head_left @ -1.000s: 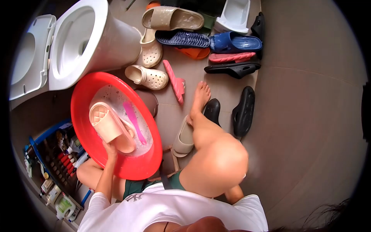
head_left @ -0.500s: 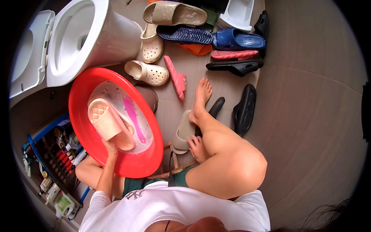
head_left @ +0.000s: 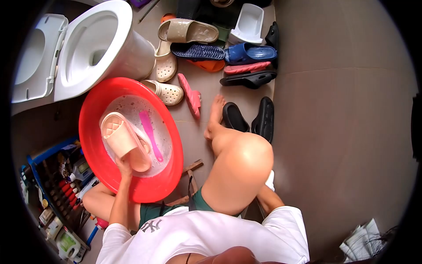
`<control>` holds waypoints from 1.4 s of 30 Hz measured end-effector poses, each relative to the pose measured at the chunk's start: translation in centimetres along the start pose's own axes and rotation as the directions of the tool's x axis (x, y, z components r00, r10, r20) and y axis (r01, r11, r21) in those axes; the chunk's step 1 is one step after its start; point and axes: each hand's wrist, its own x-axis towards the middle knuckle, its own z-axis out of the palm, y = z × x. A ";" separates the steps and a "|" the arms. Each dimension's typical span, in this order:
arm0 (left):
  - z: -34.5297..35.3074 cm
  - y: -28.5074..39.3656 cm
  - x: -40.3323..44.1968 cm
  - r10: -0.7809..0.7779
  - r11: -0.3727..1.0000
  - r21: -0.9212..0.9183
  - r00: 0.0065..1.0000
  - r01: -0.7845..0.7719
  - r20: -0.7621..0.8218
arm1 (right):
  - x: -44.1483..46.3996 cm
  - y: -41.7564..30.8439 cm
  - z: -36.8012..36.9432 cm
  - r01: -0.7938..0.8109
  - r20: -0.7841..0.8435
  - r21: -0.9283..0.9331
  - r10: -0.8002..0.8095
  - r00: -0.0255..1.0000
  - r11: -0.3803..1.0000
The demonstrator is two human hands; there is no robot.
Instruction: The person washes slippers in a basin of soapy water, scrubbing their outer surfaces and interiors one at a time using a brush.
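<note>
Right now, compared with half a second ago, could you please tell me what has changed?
The right hand has moved rightward from beside the beige slipper to behind the bent leg, hidden. That slipper has left its floor spot by the bare foot; whether the hand holds it cannot be seen. The left hand still holds the peach slipper in the red basin, pink tool alongside.

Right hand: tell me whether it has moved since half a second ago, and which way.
Yes: against the wooden frame, the right hand has drawn away rightward; it is now hidden behind the raised leg, with the forearm showing.
</note>
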 end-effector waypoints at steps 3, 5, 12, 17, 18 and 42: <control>1.2 3.7 -0.1 -0.037 0.991 -0.131 0.999 0.033 -0.029 | 0.4 1.8 -1.0 0.083 -0.035 -0.161 -0.089 0.995 0.983; 1.3 2.4 0.1 -0.022 0.987 -0.162 0.999 0.016 -0.033 | 1.7 1.9 -0.8 0.104 -0.032 -0.245 -0.115 0.993 0.964; 1.4 2.5 0.3 0.037 0.981 -0.192 0.999 -0.039 -0.010 | 5.3 2.5 -6.8 0.062 0.247 -0.493 0.072 0.966 0.868; 1.9 1.2 0.5 -0.018 0.976 -0.219 1.000 0.013 -0.017 | 8.5 5.2 -17.0 -0.109 0.163 -0.514 0.222 0.961 0.851; 1.9 0.7 0.6 -0.039 0.979 -0.199 0.999 0.036 -0.013 | 8.8 5.5 -18.6 -0.142 0.125 -0.492 0.232 0.965 0.859; -7.2 7.7 -3.3 -0.400 0.814 -0.555 0.859 0.172 -0.320 | 26.8 -26.1 -1.2 -0.076 0.087 0.213 0.058 0.994 0.974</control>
